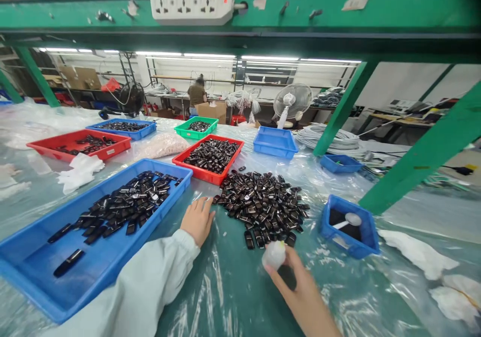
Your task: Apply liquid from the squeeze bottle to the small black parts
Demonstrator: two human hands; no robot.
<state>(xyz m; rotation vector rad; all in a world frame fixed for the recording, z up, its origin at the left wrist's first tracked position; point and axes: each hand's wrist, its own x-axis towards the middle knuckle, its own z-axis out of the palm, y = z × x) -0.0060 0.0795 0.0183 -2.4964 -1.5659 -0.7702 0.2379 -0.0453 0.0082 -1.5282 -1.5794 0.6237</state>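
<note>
A heap of small glossy black parts (pixel 263 204) lies on the plastic-covered green table (pixel 233 297). My left hand (pixel 198 219), in a pale sleeve, rests flat with fingers stretched toward the heap's left edge, just touching it. My right hand (pixel 296 284) is closed around a small white cloth or wad (pixel 274 255) near the heap's front edge, with something dark beneath it that I cannot make out. A big blue tray (pixel 45 277) at my left holds several of the same black parts.
A red tray (pixel 195 169), a green tray (pixel 184 131) and further blue (pixel 276 146) and red (pixel 48 149) trays stand behind. A small blue bin (pixel 361 247) with a white item sits right. White cloths (pixel 417 254) lie around. Green frame posts (pixel 417 161) slant at right. A person stands far back.
</note>
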